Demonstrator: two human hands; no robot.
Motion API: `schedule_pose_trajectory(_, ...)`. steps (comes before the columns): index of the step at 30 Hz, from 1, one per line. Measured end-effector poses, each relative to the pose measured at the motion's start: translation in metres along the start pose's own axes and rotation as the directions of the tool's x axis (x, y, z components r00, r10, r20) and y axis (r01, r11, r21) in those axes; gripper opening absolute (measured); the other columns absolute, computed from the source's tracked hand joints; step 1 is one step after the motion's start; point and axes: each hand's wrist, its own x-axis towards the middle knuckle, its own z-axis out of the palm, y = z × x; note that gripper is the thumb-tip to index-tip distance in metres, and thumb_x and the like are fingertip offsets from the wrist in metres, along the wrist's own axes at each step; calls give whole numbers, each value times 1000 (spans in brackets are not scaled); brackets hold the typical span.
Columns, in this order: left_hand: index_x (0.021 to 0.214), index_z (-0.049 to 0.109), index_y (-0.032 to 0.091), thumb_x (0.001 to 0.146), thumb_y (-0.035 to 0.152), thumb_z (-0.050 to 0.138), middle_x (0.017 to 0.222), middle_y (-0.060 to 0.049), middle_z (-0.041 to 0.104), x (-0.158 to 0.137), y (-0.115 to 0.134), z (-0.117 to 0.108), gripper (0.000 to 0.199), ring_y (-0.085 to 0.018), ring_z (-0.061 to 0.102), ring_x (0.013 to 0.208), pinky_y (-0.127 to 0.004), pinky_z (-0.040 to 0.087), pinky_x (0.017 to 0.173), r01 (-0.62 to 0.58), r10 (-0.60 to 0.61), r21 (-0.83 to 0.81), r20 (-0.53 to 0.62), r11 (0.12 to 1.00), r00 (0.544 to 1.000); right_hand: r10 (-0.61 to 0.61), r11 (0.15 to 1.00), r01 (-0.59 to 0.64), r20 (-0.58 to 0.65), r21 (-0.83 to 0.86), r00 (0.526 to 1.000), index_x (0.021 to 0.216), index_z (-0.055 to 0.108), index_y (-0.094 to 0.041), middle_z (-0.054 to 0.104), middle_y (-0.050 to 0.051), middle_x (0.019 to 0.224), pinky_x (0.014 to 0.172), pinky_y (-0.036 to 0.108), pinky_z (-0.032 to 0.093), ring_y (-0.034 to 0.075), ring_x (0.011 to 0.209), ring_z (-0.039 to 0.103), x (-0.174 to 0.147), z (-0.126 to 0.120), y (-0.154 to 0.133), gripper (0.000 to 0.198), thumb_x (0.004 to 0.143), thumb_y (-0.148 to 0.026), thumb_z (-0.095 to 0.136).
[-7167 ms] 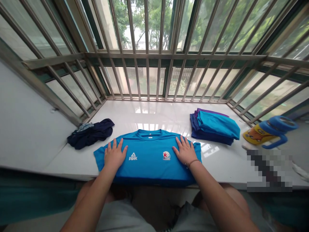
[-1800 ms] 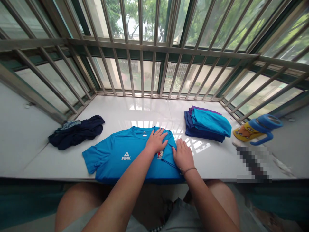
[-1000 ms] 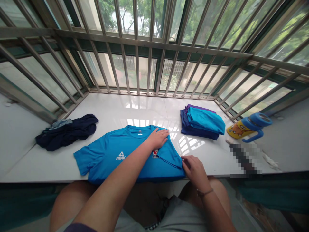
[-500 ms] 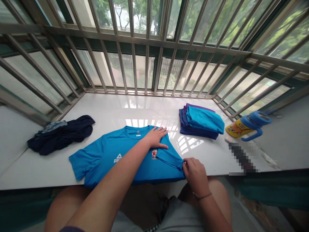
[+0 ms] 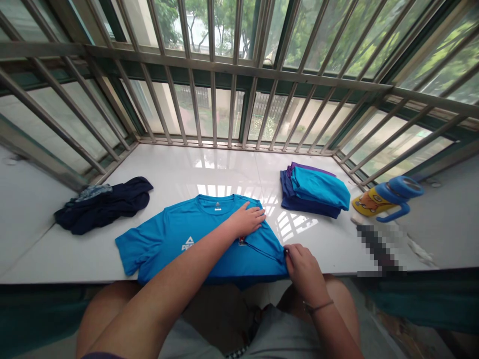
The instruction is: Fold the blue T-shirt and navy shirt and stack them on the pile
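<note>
A blue T-shirt [image 5: 209,232] lies front up on the white sill, its collar toward the window and its lower part at the near edge. My left hand [image 5: 247,220] rests flat on the shirt near the shoulder on the right, fingers stretched out, partly covering a small printed badge. The left forearm crosses the shirt and hides part of the white chest lettering. At the shirt's right side, my right hand [image 5: 302,263] pinches the corner of the sleeve, which is folded in over the body.
Folded clothes [image 5: 316,189] in blue and purple are stacked to the right. Beyond them stands a yellow and blue bottle [image 5: 385,197], with a blurred-out item in front. Dark crumpled clothing [image 5: 108,204] lies at the left. Metal bars [image 5: 232,109] line the window.
My left hand has slid slightly along the shoulder, its thumb drawn in, and now covers more of the badge. My right hand keeps its pinch on the sleeve. The view has shifted slightly.
</note>
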Motion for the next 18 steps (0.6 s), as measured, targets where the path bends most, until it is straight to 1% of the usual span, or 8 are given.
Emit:
schedule_pose_trajectory(4,165,53,23,111,40,54,175,-15,46,-14,18,-7,56,-36,44,160,-66,32,132,188,-188,12,42,982,981,-7,1000,8,-65,18,998,124,70,-22,72,11,115,81,38,50,26,94,65,-1,1,0,30,101,-17,52)
schedule_pose_trajectory(7,164,55,22,112,39,50,174,-15,47,-51,33,-17,55,-35,44,160,-64,35,131,319,-319,-15,-4,948,948,-53,998,60,-162,37,985,131,68,-21,71,14,122,88,42,55,29,101,67,-2,3,0,35,100,-19,53)
schedule_pose_trajectory(9,160,59,23,112,33,47,170,-13,53,-92,40,-26,51,-33,48,157,-59,38,130,430,-432,-46,-97,902,896,-95,993,109,-212,54,973,133,68,-21,71,15,124,93,46,57,31,108,67,-3,4,-3,34,101,-21,56)
schedule_pose_trajectory(10,158,61,23,112,30,45,167,-12,57,-116,40,-31,49,-32,51,154,-57,39,130,505,-509,-63,-151,861,848,-113,989,131,-233,66,966,133,67,-21,70,15,125,95,48,57,32,110,67,-3,4,-7,33,102,-22,57)
schedule_pose_trajectory(11,155,64,23,112,28,43,163,-12,61,-142,39,-36,48,-31,54,151,-54,41,128,589,-591,-75,-198,805,782,-126,985,151,-252,81,959,133,67,-22,70,15,125,97,50,57,33,112,67,-3,4,-13,32,103,-23,58)
schedule_pose_trajectory(13,148,68,19,111,25,40,155,-15,66,-198,31,-47,47,-32,60,142,-50,47,122,762,-753,-88,-264,642,603,-153,974,194,-288,119,945,131,67,-22,70,15,125,100,53,57,33,116,67,-2,4,-30,28,105,-24,58)
schedule_pose_trajectory(16,139,72,14,109,27,39,149,-19,67,-276,9,-63,46,-37,62,133,-52,52,113,961,-921,-64,-308,269,237,-227,935,296,-311,194,923,130,69,-24,71,14,130,107,54,56,33,127,65,6,8,-71,25,107,-23,58)
schedule_pose_trajectory(18,142,68,9,110,36,39,148,-24,65,-315,-6,-70,51,-42,62,129,-56,54,107,997,-959,-33,-277,68,56,-302,896,370,-274,245,913,135,68,-24,69,13,142,116,53,52,32,143,59,20,12,-108,29,108,-21,57)
